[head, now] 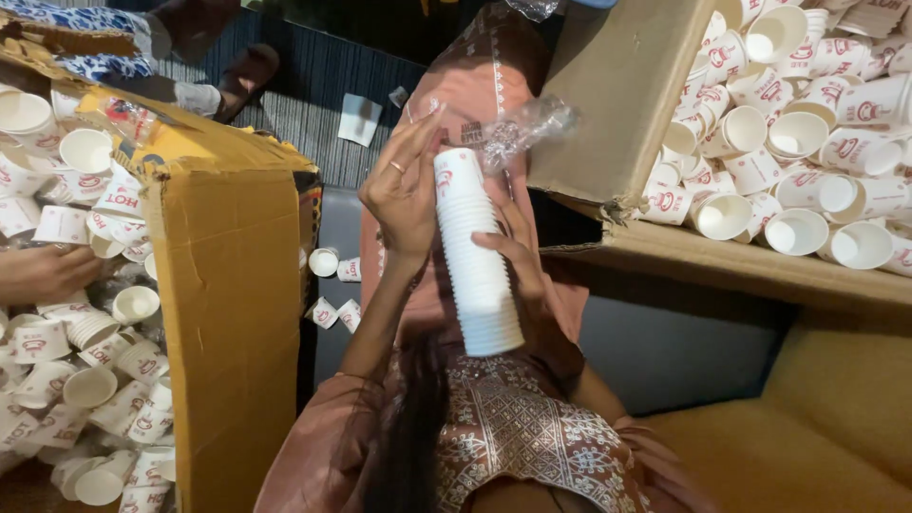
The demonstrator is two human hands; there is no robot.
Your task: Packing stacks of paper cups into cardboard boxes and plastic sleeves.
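At the far left, another person's hand point(43, 273) rested among loose white paper cups with red print that filled a torn cardboard box point(223, 313). A few stray cups point(334, 285) lay on the dark surface beside that box. In the middle, the left hand point(404, 195) was raised with fingers extended and close together, a ring on one, fingertips pressed against the upper end of a tall stack of nested cups point(475, 256). The stack stood tilted over the lap, between both hands. The right hand point(513, 258) curled round its middle from the other side, fingers clamped on it. A crumpled clear plastic sleeve point(521, 128) trailed off the stack's top. To the right, a second cardboard box point(622, 104) held more cups.
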